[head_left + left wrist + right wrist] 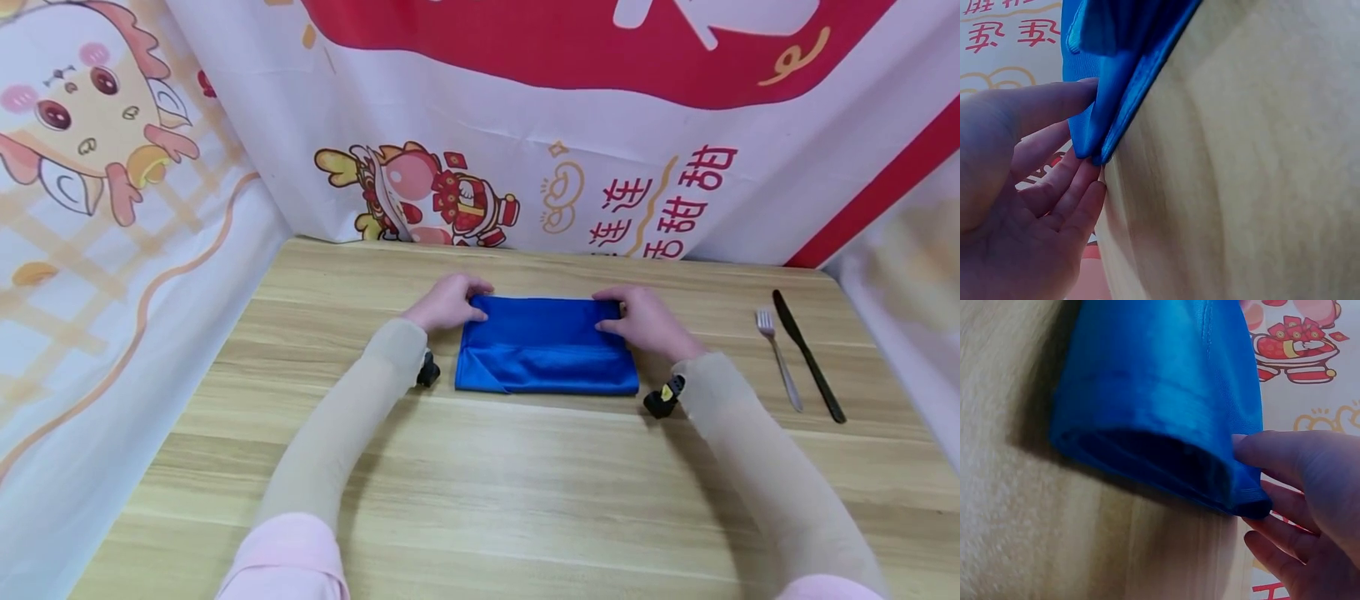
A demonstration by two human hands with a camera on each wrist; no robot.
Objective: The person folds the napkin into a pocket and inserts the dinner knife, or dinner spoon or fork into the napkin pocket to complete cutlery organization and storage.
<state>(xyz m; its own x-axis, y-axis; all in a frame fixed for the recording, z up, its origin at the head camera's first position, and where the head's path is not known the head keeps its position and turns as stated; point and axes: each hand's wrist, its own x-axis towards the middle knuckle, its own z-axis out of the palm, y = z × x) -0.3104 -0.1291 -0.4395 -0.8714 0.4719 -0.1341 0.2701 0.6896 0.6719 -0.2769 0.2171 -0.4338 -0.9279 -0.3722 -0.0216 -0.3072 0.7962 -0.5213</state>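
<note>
A folded blue cloth [547, 346] lies on the wooden table, wider than it is deep, with a diagonal fold at its lower left. At its far left corner my left hand [448, 302] pinches the edge; the left wrist view shows thumb and fingers of that hand [1035, 181] on either side of the cloth [1094, 119]. My right hand [647, 318] pinches the far right corner. In the right wrist view, the cloth's side [1147, 394] shows an open loop between layers, and the right hand [1310, 500] holds the corner beside it.
On the right of the table [480, 492] lie a fork [780, 360] and, just beyond it, a dark knife [810, 357]. A printed white and red curtain [480, 108] hangs along the table's far edge, with more printed cloth [112, 250] at the left.
</note>
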